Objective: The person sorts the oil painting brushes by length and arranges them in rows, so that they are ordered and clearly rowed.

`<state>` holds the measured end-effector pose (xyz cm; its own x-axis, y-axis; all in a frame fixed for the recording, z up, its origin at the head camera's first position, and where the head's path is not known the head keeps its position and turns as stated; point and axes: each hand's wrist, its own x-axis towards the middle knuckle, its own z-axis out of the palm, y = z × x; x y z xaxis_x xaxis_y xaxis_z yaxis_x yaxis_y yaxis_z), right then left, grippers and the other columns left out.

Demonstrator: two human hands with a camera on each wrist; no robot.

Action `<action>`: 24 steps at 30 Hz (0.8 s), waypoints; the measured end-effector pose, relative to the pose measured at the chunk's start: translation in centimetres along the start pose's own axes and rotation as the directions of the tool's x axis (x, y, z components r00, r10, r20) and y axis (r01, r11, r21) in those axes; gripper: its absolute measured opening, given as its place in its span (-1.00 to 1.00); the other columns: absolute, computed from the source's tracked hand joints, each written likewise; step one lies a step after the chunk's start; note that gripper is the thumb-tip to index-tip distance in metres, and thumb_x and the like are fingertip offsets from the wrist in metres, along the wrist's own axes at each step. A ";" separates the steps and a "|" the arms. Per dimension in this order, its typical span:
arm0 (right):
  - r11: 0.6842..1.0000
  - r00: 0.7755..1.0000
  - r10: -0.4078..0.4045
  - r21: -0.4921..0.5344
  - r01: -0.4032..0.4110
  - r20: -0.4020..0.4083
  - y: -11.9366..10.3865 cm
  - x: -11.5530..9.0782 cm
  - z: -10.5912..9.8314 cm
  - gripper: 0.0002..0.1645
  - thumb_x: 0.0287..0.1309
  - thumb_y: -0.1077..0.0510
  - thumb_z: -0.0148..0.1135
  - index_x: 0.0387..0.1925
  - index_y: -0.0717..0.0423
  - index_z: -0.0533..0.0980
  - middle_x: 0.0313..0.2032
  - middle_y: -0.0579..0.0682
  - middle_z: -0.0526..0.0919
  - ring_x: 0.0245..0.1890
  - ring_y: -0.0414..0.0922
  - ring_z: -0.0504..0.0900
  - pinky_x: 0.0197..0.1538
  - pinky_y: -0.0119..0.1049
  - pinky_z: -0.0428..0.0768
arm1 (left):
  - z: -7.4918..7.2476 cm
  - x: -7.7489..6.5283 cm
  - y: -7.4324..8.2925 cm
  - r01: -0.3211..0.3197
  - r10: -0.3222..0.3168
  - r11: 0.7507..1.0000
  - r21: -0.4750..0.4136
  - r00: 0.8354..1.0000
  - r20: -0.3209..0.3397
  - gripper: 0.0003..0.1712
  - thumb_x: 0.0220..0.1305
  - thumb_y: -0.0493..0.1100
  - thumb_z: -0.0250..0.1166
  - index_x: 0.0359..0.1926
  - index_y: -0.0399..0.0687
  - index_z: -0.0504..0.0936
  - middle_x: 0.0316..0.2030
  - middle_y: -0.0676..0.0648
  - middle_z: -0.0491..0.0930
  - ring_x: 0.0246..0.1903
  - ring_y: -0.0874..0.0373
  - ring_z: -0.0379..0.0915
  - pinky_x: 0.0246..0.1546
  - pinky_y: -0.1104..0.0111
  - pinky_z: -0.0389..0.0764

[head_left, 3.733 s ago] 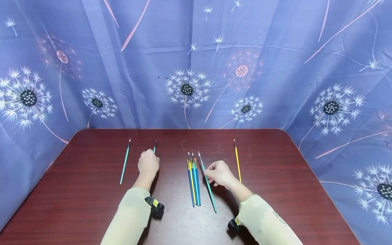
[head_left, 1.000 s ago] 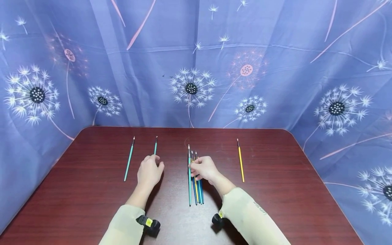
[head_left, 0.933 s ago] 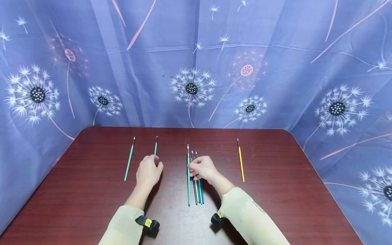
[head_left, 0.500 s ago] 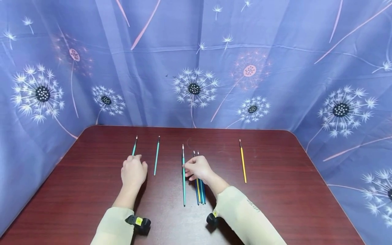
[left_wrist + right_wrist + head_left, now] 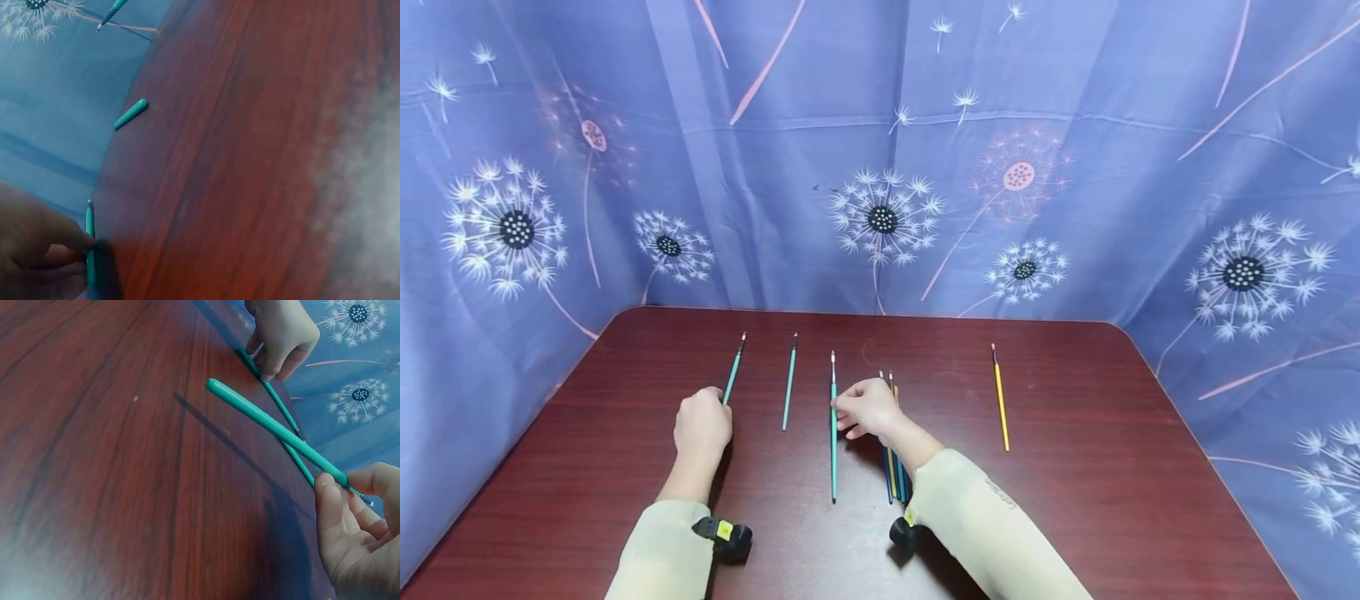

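Observation:
In the head view my right hand (image 5: 868, 408) pinches a teal paintbrush (image 5: 833, 454) between thumb and fingertips, left of the bunch. The right wrist view shows this brush (image 5: 269, 419) raised off the table, its shadow apart from it. My left hand (image 5: 703, 425) grips the leftmost teal paintbrush (image 5: 732, 377) by its handle; the lower part is hidden under the hand. Thumb and finger pinch that brush (image 5: 90, 228) in the left wrist view. Between the hands another teal paintbrush (image 5: 789, 387) lies on the table, bristles pointing away.
Several blue, yellow and teal paintbrushes (image 5: 891, 475) lie bunched side by side, partly covered by the right forearm. A yellow paintbrush (image 5: 1002, 408) lies farther right. The dark red wooden table (image 5: 1112, 500) meets a blue dandelion-patterned curtain (image 5: 820, 267) at its back and sides.
My right hand has carried its teal paintbrush leftward from right of the bunch, across it, to its left. My left hand has left the second teal paintbrush and taken hold of the leftmost one.

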<state>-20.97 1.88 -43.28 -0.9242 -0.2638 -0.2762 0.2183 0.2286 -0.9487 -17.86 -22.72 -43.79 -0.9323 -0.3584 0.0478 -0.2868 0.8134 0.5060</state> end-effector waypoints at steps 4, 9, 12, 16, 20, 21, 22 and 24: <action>1.000 1.000 -0.001 0.021 0.001 0.008 -0.3 0.6 0.8 -0.79 0.10 0.28 0.11 -0.32 0.37 0.58 -0.58 0.01 0.61 -0.64 -0.23 0.60 -0.61 -0.41 0.59 | 0.0 0.2 -0.2 -0.002 0.002 1.000 -0.001 1.000 0.007 -0.68 0.14 -0.33 0.11 -0.07 -0.29 0.59 -0.24 -0.37 0.63 -0.27 -0.34 0.56 -0.36 -0.05 0.54; 0.999 1.000 0.003 0.049 -0.003 0.001 -0.8 1.4 1.7 -0.79 0.11 0.28 0.09 -0.31 0.37 0.57 -0.59 -0.01 0.60 -0.67 -0.24 0.59 -0.63 -0.44 0.56 | -0.2 0.6 -0.6 0.001 -0.001 0.999 -0.034 1.000 0.014 -0.66 0.12 -0.32 0.10 -0.09 -0.32 0.61 -0.18 -0.37 0.63 -0.17 -0.34 0.53 -0.22 -0.04 0.55; 0.998 1.000 0.009 0.060 -0.009 -0.001 -1.0 1.9 2.2 -0.79 0.11 0.28 0.11 -0.30 0.37 0.58 -0.58 0.02 0.60 -0.66 -0.23 0.59 -0.63 -0.43 0.56 | -0.4 0.9 -0.8 0.000 0.000 0.998 -0.064 1.000 0.008 -0.68 0.11 -0.31 0.13 -0.13 -0.35 0.64 -0.15 -0.35 0.63 -0.08 -0.35 0.49 -0.08 -0.02 0.52; 0.998 1.000 0.019 0.060 -0.019 -0.004 -1.6 2.6 3.1 -0.80 0.12 0.26 0.15 -0.31 0.35 0.58 -0.59 0.04 0.60 -0.66 -0.22 0.59 -0.63 -0.41 0.57 | -0.6 1.2 -1.2 -0.020 0.021 0.997 -0.077 1.000 0.003 -0.74 0.11 -0.29 0.17 -0.22 -0.36 0.67 -0.19 -0.34 0.65 -0.05 -0.36 0.46 0.00 -0.01 0.48; 0.998 1.000 0.019 0.066 -0.018 -0.010 -2.4 3.2 3.9 -0.82 0.12 0.26 0.16 -0.32 0.35 0.58 -0.60 0.04 0.60 -0.68 -0.22 0.58 -0.63 -0.42 0.57 | -0.6 1.5 -1.5 -0.026 0.027 0.996 -0.084 0.999 0.017 -0.75 0.13 -0.27 0.18 -0.25 -0.34 0.68 -0.19 -0.33 0.65 -0.03 -0.37 0.44 0.03 -0.02 0.46; 0.997 1.000 0.017 0.069 -0.016 -0.013 -2.6 3.4 4.2 -0.82 0.12 0.27 0.16 -0.32 0.35 0.58 -0.60 0.04 0.60 -0.68 -0.22 0.58 -0.64 -0.42 0.56 | -0.6 1.5 -1.5 -0.027 0.028 0.996 -0.083 0.999 0.021 -0.76 0.13 -0.26 0.18 -0.26 -0.34 0.68 -0.19 -0.33 0.65 -0.03 -0.37 0.44 0.03 -0.02 0.45; 0.997 1.000 0.017 0.073 -0.016 -0.016 -2.7 3.6 4.4 -0.82 0.12 0.27 0.16 -0.32 0.36 0.58 -0.60 0.05 0.62 -0.69 -0.22 0.57 -0.64 -0.42 0.56 | -0.6 1.6 -1.5 -0.026 0.029 0.996 -0.084 0.999 0.027 -0.76 0.13 -0.26 0.18 -0.27 -0.34 0.68 -0.20 -0.33 0.65 -0.03 -0.37 0.43 0.04 -0.02 0.45; 0.997 0.999 0.022 0.079 -0.020 -0.024 -2.8 4.0 4.9 -0.84 0.11 0.28 0.17 -0.34 0.35 0.57 -0.60 0.06 0.63 -0.70 -0.22 0.56 -0.64 -0.43 0.55 | -0.5 1.7 -1.5 -0.027 0.031 0.996 -0.087 0.999 0.041 -0.77 0.14 -0.25 0.19 -0.28 -0.34 0.68 -0.22 -0.33 0.66 -0.02 -0.37 0.43 0.04 -0.02 0.44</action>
<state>-23.73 -4.36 -42.48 -0.9264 -0.2364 -0.2932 0.2608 0.1589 -0.9522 -18.89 -24.81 -44.02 -0.9490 -0.3141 0.0278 -0.2412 0.7799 0.5776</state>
